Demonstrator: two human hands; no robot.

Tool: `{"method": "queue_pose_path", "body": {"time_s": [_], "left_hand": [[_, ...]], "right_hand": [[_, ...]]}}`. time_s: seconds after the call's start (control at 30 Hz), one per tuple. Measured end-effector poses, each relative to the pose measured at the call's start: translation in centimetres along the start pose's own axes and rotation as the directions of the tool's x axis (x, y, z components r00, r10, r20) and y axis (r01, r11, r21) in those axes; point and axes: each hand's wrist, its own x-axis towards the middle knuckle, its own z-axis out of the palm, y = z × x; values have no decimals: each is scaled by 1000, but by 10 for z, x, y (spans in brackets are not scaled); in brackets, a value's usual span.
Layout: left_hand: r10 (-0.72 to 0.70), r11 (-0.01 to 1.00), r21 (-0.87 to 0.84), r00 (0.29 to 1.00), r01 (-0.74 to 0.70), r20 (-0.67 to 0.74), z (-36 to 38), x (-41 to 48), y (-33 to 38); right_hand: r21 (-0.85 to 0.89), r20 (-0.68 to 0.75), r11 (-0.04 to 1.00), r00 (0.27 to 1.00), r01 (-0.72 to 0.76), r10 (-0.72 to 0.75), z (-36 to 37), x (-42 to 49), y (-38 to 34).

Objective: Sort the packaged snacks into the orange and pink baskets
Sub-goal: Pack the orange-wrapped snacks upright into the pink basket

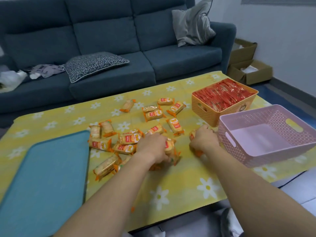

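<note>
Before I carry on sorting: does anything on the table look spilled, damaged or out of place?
Nothing looks torn or spilled. The yellow packets lie scattered and overlapping on the cloth, simply unsorted. One small orange scrap sits alone near the cloth's front edge beside the left forearm; too small to identify.

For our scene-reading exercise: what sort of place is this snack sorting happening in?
Probably a home living room: a blue sofa with a patterned cushion stands behind a table covered in a yellow daisy cloth.

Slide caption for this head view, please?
Left hand and right hand grip snack packs on the flowered cloth; orange basket holds red packets, pink basket empty.
</note>
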Motion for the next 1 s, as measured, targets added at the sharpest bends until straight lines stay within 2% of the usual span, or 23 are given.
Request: {"method": "queue_pose_path", "body": {"time_s": [0.03,0.07,0.13,0.2,0.27,0.33,0.43,0.53,0.7,0.77,0.87,1.0], "left_hand": [[-79,984,-161,996,72,-34,-4,-3,-7],[-190,926,-341,980,161,-54,-7,-5,-16],[-405,756,-577,913,309,-41,-7,-9,-35],[-514,587,-694,854,416,78,2,-10,-50],[-542,426,-770,816,475,203,10,-11,-51],[-543,378,-780,801,499,250,15,-8,-46],[-539,325,-802,795,501,278,19,-4,-38],[-579,208,-842,756,498,304,20,-5,-36],[-588,141,-886,757,442,284,15,-9,-39],[-574,73,-912,765,403,292,6,-15,-36],[-535,-5,-948,800,320,273,-10,-21,-27],[-499,-38,-989,855,140,140,-38,-16,17]], "right_hand": [[55,-7,998,1000,15,-14,-2,-2,-5],[135,0,990,999,40,-41,-4,-4,-13],[346,60,935,993,79,-106,-3,-14,-31],[461,188,885,968,66,-169,7,-29,-47],[488,297,872,934,29,-198,21,-43,-58],[522,336,853,917,8,-214,31,-53,-66],[642,393,762,889,-83,-234,36,-61,-71],[700,450,690,863,-181,-231,34,-64,-69],[731,605,573,741,-371,-292,33,-68,-67],[735,631,530,714,-423,-304,29,-70,-64],[788,570,479,754,-387,-328,10,-74,-61],[867,322,482,880,-126,-350,-48,-76,-42]]}}
